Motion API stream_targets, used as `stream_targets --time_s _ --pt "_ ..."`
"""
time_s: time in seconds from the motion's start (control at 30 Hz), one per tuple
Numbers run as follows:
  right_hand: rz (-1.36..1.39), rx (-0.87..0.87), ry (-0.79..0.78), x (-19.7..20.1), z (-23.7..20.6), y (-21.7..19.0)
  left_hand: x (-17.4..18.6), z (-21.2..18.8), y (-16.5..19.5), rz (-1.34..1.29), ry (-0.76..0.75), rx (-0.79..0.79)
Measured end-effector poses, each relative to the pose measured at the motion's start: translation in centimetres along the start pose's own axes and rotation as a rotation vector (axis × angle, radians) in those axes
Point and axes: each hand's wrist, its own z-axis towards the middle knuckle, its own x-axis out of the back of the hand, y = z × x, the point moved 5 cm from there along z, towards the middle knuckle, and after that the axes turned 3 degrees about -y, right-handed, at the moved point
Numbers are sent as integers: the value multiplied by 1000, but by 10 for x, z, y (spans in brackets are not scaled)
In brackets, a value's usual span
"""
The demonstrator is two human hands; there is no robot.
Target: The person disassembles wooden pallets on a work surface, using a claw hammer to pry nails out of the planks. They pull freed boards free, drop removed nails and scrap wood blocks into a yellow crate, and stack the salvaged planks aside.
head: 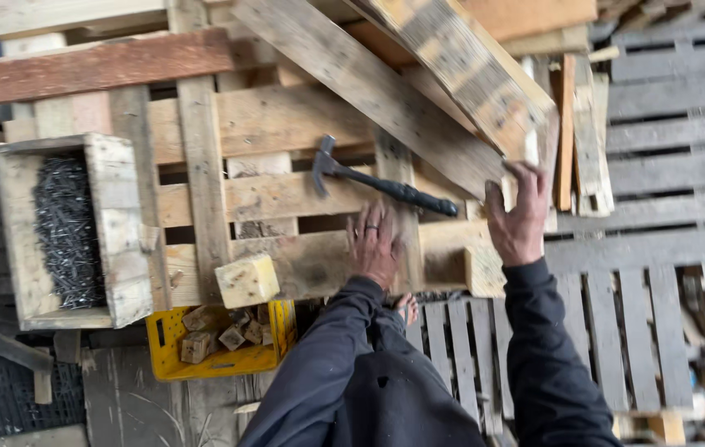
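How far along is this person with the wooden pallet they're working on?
Several boards already lie across the pallet. In hand: the right hand grips a long plank angled over it, while the left hand rests flat on a board. The hammer lies unused on the pallet, and the wooden box of nails sits beside it, so the plank looks neither placed nor nailed yet.

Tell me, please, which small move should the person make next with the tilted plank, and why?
Probably lower the tilted plank flat onto the pallet. The right hand grips its lower end, which is raised at an angle, while the left hand lies flat on the pallet boards. The hammer rests free between the hands, and the box of nails stands to the left.
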Motion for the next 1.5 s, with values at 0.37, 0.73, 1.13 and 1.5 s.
stream_targets --time_s 0.37,0.73,1.13,1.5 --pt "-323 246 -388 -165 93 13 -11 20 -10 -17 -170 0" --pt "-233 9 -662 -149 90 -30 -15 21 -14 -137 -80 27" --pt "-55 253 -657 -52 -62 -83 42 -107 -104 -899 702 433" --pt "-331 391 -916 -118 -97 -55 95 -233 -264 -393 625 834"
